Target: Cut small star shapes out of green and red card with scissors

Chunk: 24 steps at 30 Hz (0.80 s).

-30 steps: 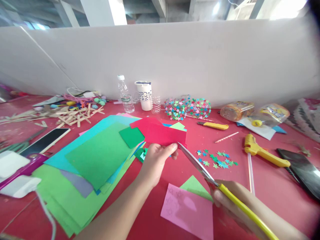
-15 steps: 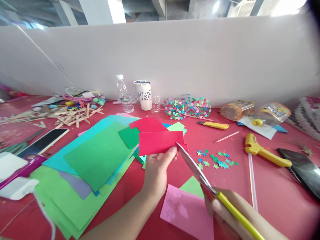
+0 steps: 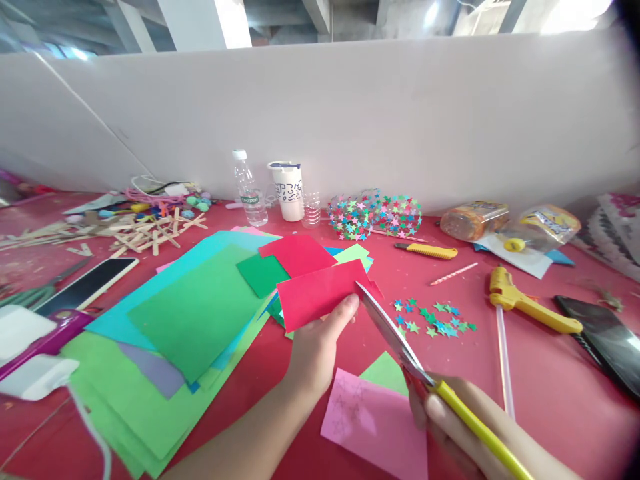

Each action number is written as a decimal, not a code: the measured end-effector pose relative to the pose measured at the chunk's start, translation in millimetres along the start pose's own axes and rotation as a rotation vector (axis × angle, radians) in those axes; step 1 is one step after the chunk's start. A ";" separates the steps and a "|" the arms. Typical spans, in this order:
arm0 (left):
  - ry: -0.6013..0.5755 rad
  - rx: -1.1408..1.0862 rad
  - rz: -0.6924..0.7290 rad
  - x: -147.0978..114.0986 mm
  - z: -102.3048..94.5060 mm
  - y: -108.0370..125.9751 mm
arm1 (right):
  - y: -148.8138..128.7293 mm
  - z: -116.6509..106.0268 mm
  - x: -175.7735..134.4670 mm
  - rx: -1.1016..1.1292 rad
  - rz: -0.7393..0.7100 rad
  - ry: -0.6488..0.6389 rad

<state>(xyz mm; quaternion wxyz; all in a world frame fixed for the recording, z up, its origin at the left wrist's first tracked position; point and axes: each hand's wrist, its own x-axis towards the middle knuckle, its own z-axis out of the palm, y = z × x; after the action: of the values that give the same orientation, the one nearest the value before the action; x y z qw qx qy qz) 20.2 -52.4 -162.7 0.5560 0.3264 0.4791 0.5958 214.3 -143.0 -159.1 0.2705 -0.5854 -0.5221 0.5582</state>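
My left hand pinches a red paper piece by its lower right part, thumb on top. My right hand is closed round the yellow handles of a pair of scissors. The scissor tips meet the right end of the red paper, just beyond my left thumb. Under my right hand lies a pink paper with faint star outlines drawn on it, partly over a light green sheet. Small cut paper stars are scattered right of the scissors.
Stacked coloured sheets cover the left side, near a phone. A bottle, a cup and star-covered clear plastic stand at the back. Rightward lie a utility knife and a yellow glue gun.
The red paper has turned, its left end tipping down and its right end up. The scissor tips have shifted slightly right, still at the paper; my left hand has rotated a little.
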 end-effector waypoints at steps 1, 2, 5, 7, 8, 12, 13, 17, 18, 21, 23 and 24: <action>-0.002 0.006 -0.004 -0.4 0.2 0.4 | -3.1 -0.8 1.1 -0.016 -0.020 -0.005; -0.003 0.009 -0.008 -0.7 0.4 0.8 | -6.4 -1.6 2.6 -0.035 -0.047 -0.018; -0.004 -0.004 -0.017 -1.1 0.6 1.3 | -15.0 -2.5 7.7 -0.087 -0.123 -0.075; -0.010 -0.012 -0.010 -0.8 0.6 0.8 | -17.3 -0.8 9.9 -0.089 -0.097 -0.090; -0.014 -0.011 -0.005 -0.5 0.6 0.3 | -17.4 0.6 10.4 -0.081 -0.064 -0.091; -0.042 0.005 0.017 1.0 -1.1 -3.6 | -16.2 4.8 9.6 -0.080 -0.007 -0.096; -0.050 0.007 0.020 1.3 -2.0 -4.8 | -16.5 5.1 9.2 -0.082 -0.013 -0.096; -0.106 0.025 0.014 2.0 -6.2 -9.7 | -18.6 4.7 9.0 -0.062 -0.040 -0.120; -0.119 0.030 0.012 2.0 -7.0 -10.6 | -18.4 4.7 9.5 -0.056 -0.041 -0.125; -0.137 0.037 0.004 1.9 -8.1 -12.5 | -16.3 5.3 11.0 -0.048 -0.018 -0.125; -0.138 0.028 -0.018 2.1 -8.2 -13.4 | -14.9 5.5 11.3 -0.058 -0.002 -0.117; -0.137 0.022 -0.031 2.3 -8.2 -13.8 | -14.8 5.5 11.0 -0.062 0.005 -0.110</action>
<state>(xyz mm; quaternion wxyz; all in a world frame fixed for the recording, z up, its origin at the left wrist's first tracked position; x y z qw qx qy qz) 17.0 -52.9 -178.6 0.5930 0.3649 0.4514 0.5581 202.7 -129.8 -151.1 0.2218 -0.5634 -0.5518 0.5736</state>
